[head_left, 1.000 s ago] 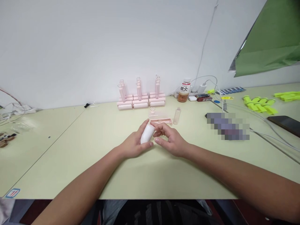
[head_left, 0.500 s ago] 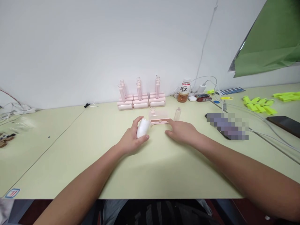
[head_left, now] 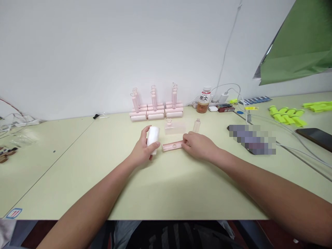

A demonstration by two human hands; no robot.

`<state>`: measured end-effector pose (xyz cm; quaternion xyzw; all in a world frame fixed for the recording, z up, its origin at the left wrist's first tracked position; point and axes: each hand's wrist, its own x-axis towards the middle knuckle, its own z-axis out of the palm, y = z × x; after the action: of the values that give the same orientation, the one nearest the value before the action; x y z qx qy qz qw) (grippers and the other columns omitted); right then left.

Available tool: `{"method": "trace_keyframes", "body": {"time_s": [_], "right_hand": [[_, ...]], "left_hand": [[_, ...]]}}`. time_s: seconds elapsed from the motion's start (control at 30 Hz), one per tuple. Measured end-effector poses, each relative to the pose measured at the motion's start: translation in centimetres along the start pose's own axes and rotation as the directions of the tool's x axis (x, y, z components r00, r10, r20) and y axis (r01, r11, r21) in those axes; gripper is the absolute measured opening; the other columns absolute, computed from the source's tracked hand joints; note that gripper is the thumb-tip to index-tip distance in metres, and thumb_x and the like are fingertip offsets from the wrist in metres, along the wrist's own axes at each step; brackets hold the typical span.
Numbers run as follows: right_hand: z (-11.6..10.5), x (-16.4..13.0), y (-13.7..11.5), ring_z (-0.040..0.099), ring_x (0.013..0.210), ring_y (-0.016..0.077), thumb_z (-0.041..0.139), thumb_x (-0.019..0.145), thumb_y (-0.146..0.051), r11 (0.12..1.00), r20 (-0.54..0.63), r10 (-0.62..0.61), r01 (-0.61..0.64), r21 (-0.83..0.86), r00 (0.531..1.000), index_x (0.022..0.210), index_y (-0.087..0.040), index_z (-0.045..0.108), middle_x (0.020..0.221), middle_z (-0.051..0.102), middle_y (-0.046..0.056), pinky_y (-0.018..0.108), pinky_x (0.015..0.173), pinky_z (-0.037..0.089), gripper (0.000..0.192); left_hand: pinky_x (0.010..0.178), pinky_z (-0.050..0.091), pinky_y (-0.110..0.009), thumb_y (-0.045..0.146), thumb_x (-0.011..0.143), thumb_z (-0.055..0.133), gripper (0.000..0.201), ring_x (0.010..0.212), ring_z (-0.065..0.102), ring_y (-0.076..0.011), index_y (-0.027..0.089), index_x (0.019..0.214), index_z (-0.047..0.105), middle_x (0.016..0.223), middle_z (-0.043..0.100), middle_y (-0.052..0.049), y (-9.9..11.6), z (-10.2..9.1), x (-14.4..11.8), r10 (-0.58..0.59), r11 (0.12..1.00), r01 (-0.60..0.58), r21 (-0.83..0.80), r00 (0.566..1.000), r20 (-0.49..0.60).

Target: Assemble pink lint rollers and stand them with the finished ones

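Observation:
My left hand [head_left: 141,152] grips a white cylindrical roll [head_left: 153,137], held nearly upright just above the table. My right hand [head_left: 198,146] pinches the right end of a flat pink tray-like part [head_left: 171,146] lying on the pale green table [head_left: 166,186]. The tray's left end sits close beside the roll. Just behind them lie a clear plastic cover with a small heart top [head_left: 174,126] and a small clear bottle [head_left: 196,125].
A stack of pink rollers with upright handles [head_left: 155,107] stands at the wall. A drink bottle [head_left: 204,100], chargers and cables sit back right. Yellow-green parts [head_left: 286,114], a dark phone [head_left: 315,135] and a pixelated patch lie right. Cables and clutter lie far left.
My right hand left the roll, reached back to the pink tray and pulled it nearer. My left hand moved the roll back and left and turned it more upright.

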<state>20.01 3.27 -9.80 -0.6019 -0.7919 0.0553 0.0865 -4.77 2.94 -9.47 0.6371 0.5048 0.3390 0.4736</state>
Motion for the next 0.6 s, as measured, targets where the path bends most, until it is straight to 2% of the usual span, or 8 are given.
{"method": "trace_keyframes", "body": {"time_s": [0.17, 0.23, 0.33, 0.47, 0.6], "right_hand": [[0.6, -0.7, -1.1, 0.065, 0.086, 0.023, 0.051, 0.088, -0.018, 0.979, -0.013, -0.135, 0.136, 0.152, 0.991, 0.103, -0.019, 0.064, 0.099, 0.072, 0.008, 0.03, 0.067, 0.042, 0.02], [0.9, -0.9, -1.4, 0.063, 0.077, 0.0214, 0.051, 0.088, -0.02, 0.958, -0.011, -0.164, 0.162, 0.236, 0.986, 0.09, -0.019, 0.065, 0.088, 0.071, 0.007, 0.03, 0.063, 0.04, 0.014], [1.1, -0.9, -1.7, 0.057, 0.063, 0.0181, 0.051, 0.09, -0.025, 0.942, 0.0, -0.172, 0.164, 0.294, 0.985, 0.067, -0.02, 0.058, 0.071, 0.064, 0.004, 0.029, 0.057, 0.035, 0.024], [1.2, -0.9, -1.8, 0.055, 0.065, 0.0174, 0.048, 0.093, -0.031, 0.917, -0.042, -0.165, 0.169, 0.36, 0.985, 0.068, -0.02, 0.054, 0.071, 0.062, 0.003, 0.028, 0.059, 0.035, 0.028], [1.2, -1.2, -1.8, 0.051, 0.059, 0.0154, 0.048, 0.093, -0.039, 0.869, -0.048, -0.059, 0.075, 0.489, 0.997, 0.071, -0.021, 0.052, 0.064, 0.056, -0.001, 0.027, 0.055, 0.033, 0.029]], "left_hand": [[0.033, 0.034, -0.02, 0.04, 0.088, 0.053, 0.072, 0.037, 0.05, -0.0096, 0.036, 0.15, 0.014, 0.077, 0.056, 0.004, -0.1, 0.2, 0.2, -0.046, 0.995, 0.046, -0.083, 0.999, 0.001], [0.031, 0.031, -0.019, 0.04, 0.089, 0.051, 0.072, 0.037, 0.051, -0.0105, 0.036, 0.151, 0.012, 0.074, 0.057, 0.005, -0.2, 0.4, 0.3, -0.073, 0.989, 0.073, -0.125, 0.997, 0.008], [0.03, 0.032, -0.018, 0.039, 0.091, 0.048, 0.077, 0.038, 0.053, -0.011, 0.037, 0.153, 0.003, 0.074, 0.058, 0.004, -0.2, 0.8, 0.3, -0.094, 0.979, 0.092, -0.183, 0.996, -0.001], [0.032, 0.038, -0.019, 0.038, 0.093, 0.046, 0.081, 0.041, 0.057, -0.0121, 0.04, 0.152, -0.009, 0.078, 0.061, 0.003, 0.0, 1.1, 0.2, -0.07, 0.971, 0.07, -0.229, 0.998, 0.008], [0.032, 0.041, -0.021, 0.042, 0.091, 0.049, 0.077, 0.042, 0.06, -0.0141, 0.037, 0.152, 0.001, 0.079, 0.062, 0.002, 0.0, 1.2, 0.1, -0.061, 0.956, 0.08, -0.282, 0.995, 0.076]]}}
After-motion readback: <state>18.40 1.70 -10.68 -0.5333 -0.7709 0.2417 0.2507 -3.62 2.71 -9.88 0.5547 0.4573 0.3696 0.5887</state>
